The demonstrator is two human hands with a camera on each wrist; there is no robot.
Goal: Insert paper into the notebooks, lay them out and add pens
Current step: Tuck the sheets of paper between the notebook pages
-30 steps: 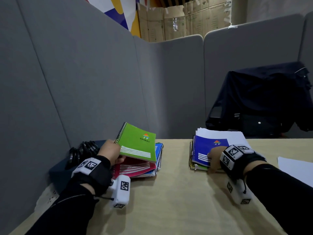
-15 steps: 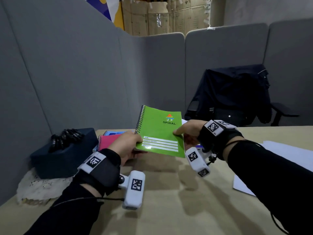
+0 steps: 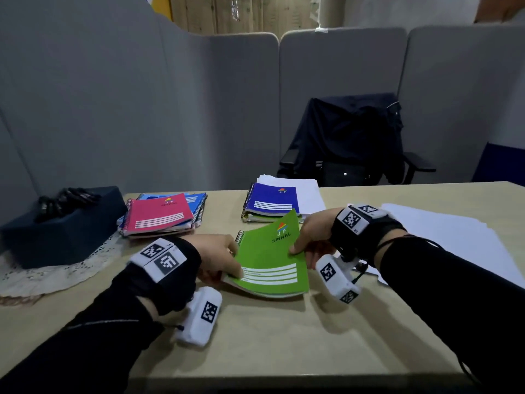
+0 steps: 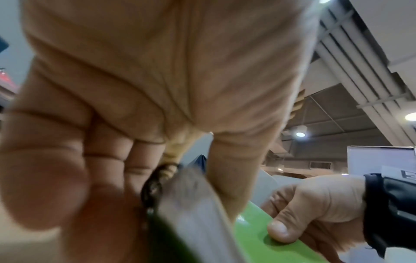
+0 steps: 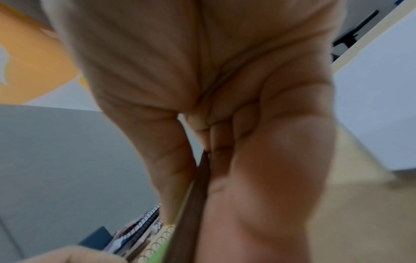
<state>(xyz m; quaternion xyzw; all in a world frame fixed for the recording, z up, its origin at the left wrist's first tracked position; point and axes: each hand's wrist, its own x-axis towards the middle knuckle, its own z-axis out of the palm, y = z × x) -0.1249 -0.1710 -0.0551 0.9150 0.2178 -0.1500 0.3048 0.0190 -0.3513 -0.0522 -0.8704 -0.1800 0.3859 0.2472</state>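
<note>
Both hands are on the green notebook [image 3: 270, 260], held low over the table [image 3: 284, 336] near its front edge. Left hand [image 3: 218, 258] pinches the spiral side, right hand [image 3: 311, 233] pinches the cover's opposite edge, thumb on top. Grey partition panels [image 3: 142, 109] stand behind the table.

One green notebook [image 3: 270, 257] is out on its own. One pink notebook [image 3: 160, 213] tops a left pile over at least one light blue notebook [image 3: 196, 199]; how many lie under it cannot be told. One dark blue notebook [image 3: 272, 199] tops a second pile, its count also unclear. There are two batches of white paper: one [image 3: 308, 191] under that pile, one [image 3: 454, 237] at the right. One dark box [image 3: 62, 231] holds several black pens [image 3: 64, 199], too bunched to count. One chair [image 3: 355, 143] stands behind the counter [image 3: 284, 336].
</note>
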